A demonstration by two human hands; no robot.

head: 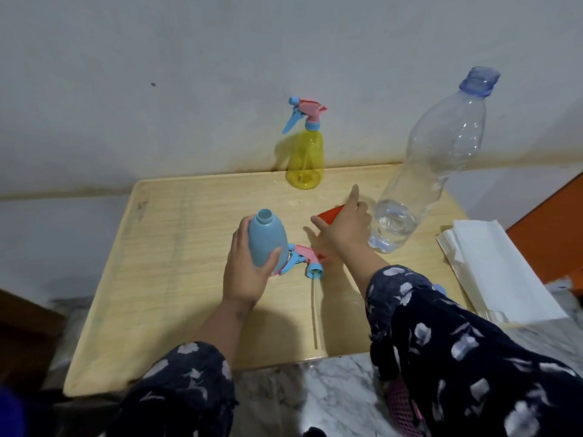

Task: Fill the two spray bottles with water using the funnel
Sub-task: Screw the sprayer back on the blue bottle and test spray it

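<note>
My left hand point(244, 272) grips a blue spray bottle point(266, 239) with its neck open, held upright just above the wooden table point(176, 279). Its pink and blue spray head point(307, 260) lies on the table beside it, the dip tube pointing toward me. My right hand point(342, 227) reaches over a red funnel point(331, 214), fingers spread; the funnel is mostly hidden behind the hand and I cannot tell if they touch. A yellow spray bottle point(305, 159) with its head on stands at the far edge. A big clear water bottle point(432, 171), capped, holds a little water.
A stack of white paper napkins point(492, 266) lies at the table's right edge. A wall runs close behind the table. An orange surface point(549, 234) is at the right. Marble floor shows below, with a pink mesh thing point(402, 408) near my right sleeve.
</note>
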